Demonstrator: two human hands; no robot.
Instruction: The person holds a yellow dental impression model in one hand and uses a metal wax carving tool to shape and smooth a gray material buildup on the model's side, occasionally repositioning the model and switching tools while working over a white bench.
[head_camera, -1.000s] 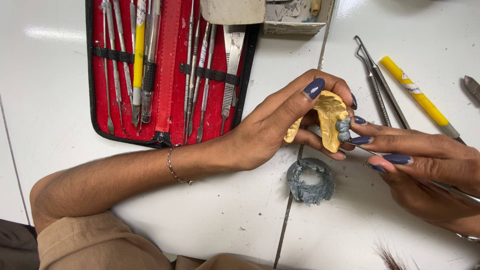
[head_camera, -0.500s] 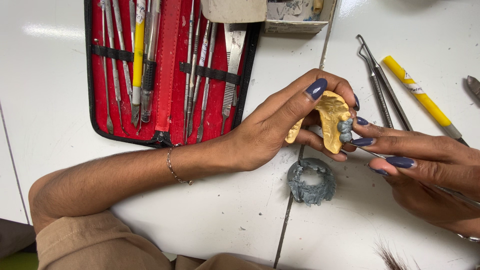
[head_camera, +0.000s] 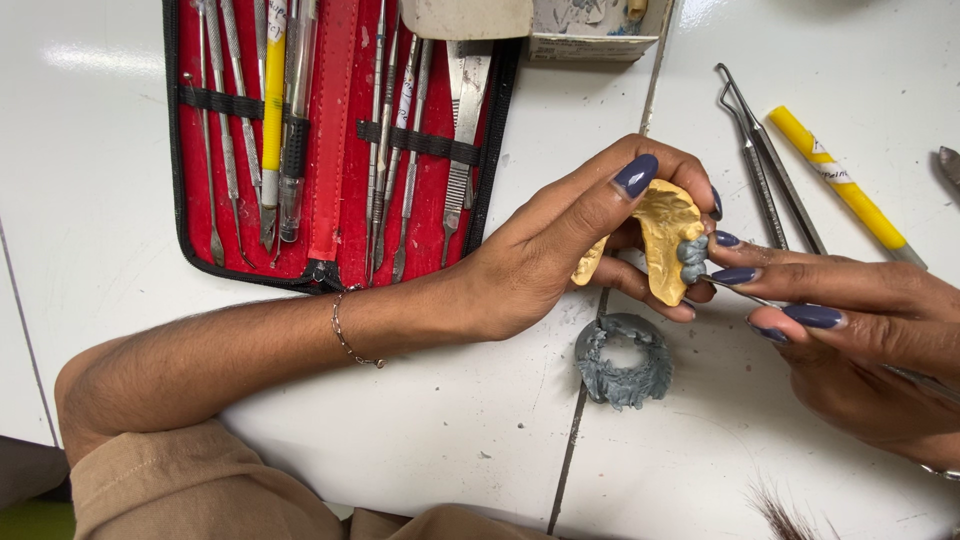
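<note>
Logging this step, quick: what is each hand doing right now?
Left hand: closed around the yellow dental cast.
Right hand: fingertips pressing the grey putty lump on the cast; holds nothing I can make out.

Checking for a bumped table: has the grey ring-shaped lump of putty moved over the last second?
No. The grey ring-shaped lump of putty lies on the same dark seam of the white table as before, just below the left hand.

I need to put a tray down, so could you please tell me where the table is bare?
Bare white table lies left of the open red instrument case, and below the grey putty ring. The top right is crowded with metal probes and a yellow-handled tool.
</note>
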